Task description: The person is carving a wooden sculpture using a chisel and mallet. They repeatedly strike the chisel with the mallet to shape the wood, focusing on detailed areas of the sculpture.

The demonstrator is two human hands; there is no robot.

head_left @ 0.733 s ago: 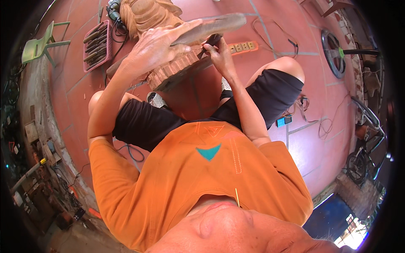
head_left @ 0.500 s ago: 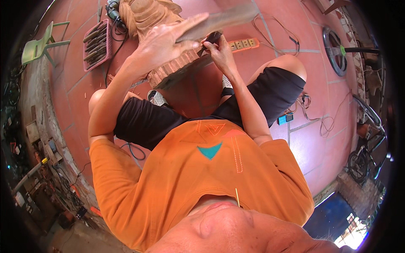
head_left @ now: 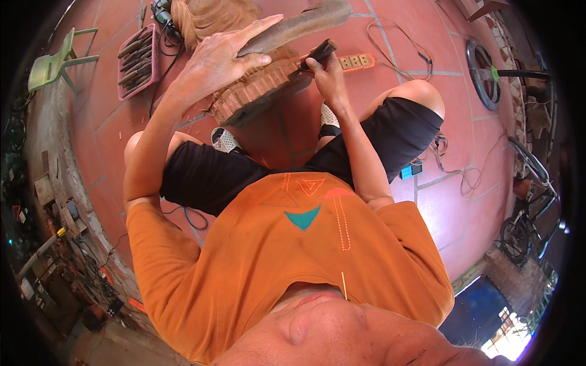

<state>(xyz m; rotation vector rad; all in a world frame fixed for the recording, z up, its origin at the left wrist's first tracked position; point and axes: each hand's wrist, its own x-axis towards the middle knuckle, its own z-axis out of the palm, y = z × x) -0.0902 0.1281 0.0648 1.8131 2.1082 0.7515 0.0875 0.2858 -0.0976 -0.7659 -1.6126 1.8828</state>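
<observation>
Risk noted: your left hand (head_left: 210, 67) has its fingers round a long, weathered brown wooden club (head_left: 299, 30), the index finger stretched along it; a slack hold could let it twist or glance. Your right hand (head_left: 332, 82) has its fingers closed on a dark, narrow tool handle (head_left: 320, 52); an off-centre blow could catch your knuckles. Too steep a tilt could skid the tool and chip the ridged base (head_left: 256, 90). Whether its tip touches wood cannot be told.

Position: the tan-brown carved wooden figure with draped folds (head_left: 210, 23) is at twelve o'clock, above the red tiled floor (head_left: 452, 137). Its long axis runs from the base toward eleven o'clock, the upper end out of view. The club points to two o'clock; the handle's butt likewise, its lower end to eight. An orange power strip (head_left: 357, 61) lies at one o'clock, exposed to stray chips.
</observation>
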